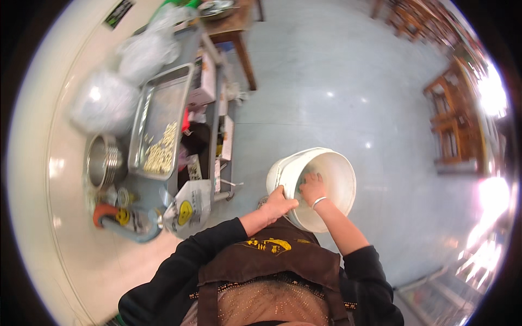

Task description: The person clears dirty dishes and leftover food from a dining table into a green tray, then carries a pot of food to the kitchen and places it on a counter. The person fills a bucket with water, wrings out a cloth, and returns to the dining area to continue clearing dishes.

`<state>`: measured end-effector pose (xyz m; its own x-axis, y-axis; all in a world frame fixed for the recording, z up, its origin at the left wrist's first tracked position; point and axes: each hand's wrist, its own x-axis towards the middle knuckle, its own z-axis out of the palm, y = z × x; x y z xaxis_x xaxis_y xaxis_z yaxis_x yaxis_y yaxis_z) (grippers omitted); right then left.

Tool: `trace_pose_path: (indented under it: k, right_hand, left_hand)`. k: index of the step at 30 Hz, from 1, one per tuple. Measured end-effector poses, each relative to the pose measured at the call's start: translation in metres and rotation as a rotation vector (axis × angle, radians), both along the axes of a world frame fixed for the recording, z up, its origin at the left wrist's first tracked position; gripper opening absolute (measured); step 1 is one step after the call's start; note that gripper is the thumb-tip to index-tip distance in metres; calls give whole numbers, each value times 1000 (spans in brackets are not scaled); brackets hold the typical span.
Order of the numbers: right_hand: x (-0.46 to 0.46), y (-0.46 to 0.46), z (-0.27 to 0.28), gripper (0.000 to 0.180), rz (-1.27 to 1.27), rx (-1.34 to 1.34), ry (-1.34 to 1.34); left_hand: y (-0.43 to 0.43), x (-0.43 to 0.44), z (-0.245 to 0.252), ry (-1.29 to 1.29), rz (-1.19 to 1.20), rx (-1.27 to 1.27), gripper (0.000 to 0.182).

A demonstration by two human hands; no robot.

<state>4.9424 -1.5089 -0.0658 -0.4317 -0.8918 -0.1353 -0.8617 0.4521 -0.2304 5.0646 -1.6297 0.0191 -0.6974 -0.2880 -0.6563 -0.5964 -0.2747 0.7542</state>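
Note:
A white plastic bucket is tilted in front of my body, its mouth facing up and to the right. My left hand grips its near-left rim, with the thumb over the edge. Inside the bucket is my right hand, fingers bent towards the inner wall and a pale bracelet on the wrist. Something faintly greenish shows by those fingertips, too blurred to name. Whether the right hand holds anything cannot be made out.
On the left stands a grey cart with shelves. It bears a steel tray with small pale pieces, a steel pot and clear plastic bags. A wooden table stands beyond; wooden stools line the right.

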Motion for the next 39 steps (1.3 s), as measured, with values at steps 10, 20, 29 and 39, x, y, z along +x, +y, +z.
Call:
trace_pose_path:
  k: [10, 20, 29, 39]
  right_hand:
    - [-53, -26, 5, 15, 398, 81, -484]
    - [37, -57, 36, 7, 746, -334, -219]
    - [141, -91, -28, 9, 986, -34, -218]
    - [272, -96, 33, 13, 593, -45, -816]
  left_hand:
    - [39, 5, -12, -157, 470, 50, 44]
    - [63, 82, -12, -231, 725, -55, 55]
    - [91, 199, -34, -161, 1041, 76, 43]
    - [88, 321, -95, -147, 1452, 316, 34]
